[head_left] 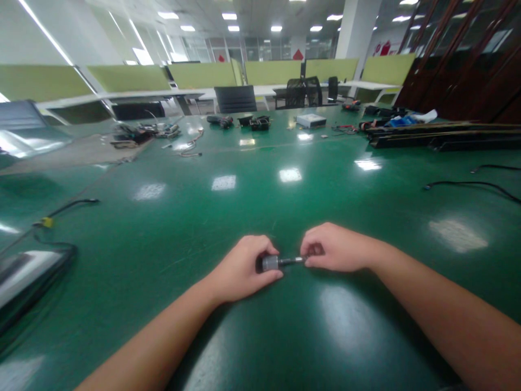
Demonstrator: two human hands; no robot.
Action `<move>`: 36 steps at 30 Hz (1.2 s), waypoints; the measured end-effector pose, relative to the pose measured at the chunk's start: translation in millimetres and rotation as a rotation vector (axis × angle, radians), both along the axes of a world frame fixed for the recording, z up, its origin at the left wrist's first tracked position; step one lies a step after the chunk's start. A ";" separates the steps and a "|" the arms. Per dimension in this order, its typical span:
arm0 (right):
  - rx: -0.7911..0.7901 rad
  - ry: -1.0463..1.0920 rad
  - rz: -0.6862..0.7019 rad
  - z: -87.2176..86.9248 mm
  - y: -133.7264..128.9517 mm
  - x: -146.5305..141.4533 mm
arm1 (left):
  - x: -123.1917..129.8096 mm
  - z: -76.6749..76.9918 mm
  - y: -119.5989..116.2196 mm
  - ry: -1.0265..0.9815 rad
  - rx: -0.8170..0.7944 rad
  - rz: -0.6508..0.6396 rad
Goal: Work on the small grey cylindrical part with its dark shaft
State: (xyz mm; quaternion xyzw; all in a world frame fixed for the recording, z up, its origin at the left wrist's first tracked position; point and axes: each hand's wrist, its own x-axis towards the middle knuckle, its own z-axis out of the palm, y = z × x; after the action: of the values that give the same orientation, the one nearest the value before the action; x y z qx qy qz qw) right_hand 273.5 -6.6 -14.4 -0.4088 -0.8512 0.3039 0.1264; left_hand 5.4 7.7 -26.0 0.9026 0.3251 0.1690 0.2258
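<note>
A short screwdriver with a grey and black handle lies sideways, low over the green tabletop in the head view. My left hand is closed around its handle, thumb on the near side and fingers on the far side. From the handle a thin dark shaft points right and ends in a silver tip. There the fingertips of my right hand pinch together at the tip. Whether a separate small piece is between them is hidden.
On the green table, a dark-edged device and a cable lie left. Black cables and long black strips are right. Farther back are a silver box, black parts and tangled electronics.
</note>
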 end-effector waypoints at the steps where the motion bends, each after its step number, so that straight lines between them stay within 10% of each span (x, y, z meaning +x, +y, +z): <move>1: -0.029 -0.016 0.007 1.6 1.1 4.3 | -0.4 -0.2 -0.1 -0.002 -0.001 0.002; 10: -0.133 0.004 -0.025 6.1 1.9 2.3 | -7.4 3.8 -4.2 -0.004 -0.008 -0.005; 36: 0.205 0.109 -0.140 -23.7 -5.4 -39.8 | 8.4 0.3 2.2 -0.027 -0.016 0.011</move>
State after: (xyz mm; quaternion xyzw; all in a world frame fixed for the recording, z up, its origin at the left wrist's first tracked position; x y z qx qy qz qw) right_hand 233.7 -12.0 -38.2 -0.4350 -0.8391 0.2274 0.2344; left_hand 13.9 10.0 -25.6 0.8966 0.3285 0.1798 0.2363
